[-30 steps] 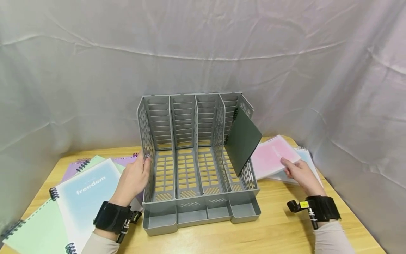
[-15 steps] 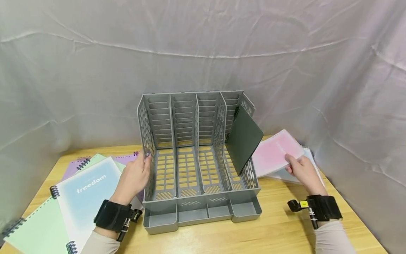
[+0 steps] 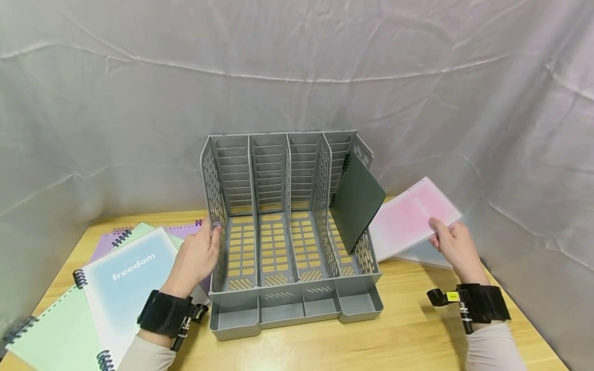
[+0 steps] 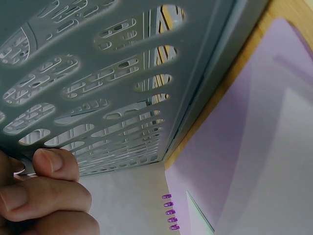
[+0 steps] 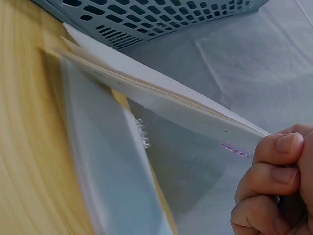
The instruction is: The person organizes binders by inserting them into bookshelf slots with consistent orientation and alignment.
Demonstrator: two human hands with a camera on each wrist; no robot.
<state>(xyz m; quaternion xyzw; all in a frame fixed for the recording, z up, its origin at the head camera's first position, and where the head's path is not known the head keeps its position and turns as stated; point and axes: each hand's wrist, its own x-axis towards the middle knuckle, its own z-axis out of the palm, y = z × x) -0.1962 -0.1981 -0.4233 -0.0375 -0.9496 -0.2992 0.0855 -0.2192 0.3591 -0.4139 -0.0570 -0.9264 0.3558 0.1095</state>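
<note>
My right hand (image 3: 457, 247) pinches the near right corner of a pink spiral notebook (image 3: 410, 219), thumb on its cover. In the right wrist view the notebook's gripped end is lifted and tilted, above a pale blue notebook (image 5: 107, 156) lying on the table. A grey file organizer (image 3: 297, 289) with several upright slots stands in the middle. My left hand (image 3: 195, 257) grips its left side panel (image 4: 98, 73), fingers curled at the perforated edge. Inside the rightmost slot leans a dark green notebook (image 3: 357, 203), sticking out past the front of the panel.
To the left lie overlapping spiral notebooks: a blue one (image 3: 134, 288) marked "freedom", a light green one (image 3: 60, 330) and a purple one (image 4: 220, 127). Small open trays line the organizer's front (image 3: 280, 313). A grey curtain (image 3: 297, 67) hangs behind the wooden table (image 3: 352, 345).
My right hand has moved up and to the right, lifting the pink notebook's near end from the blue one. My left hand keeps its grip on the organizer.
</note>
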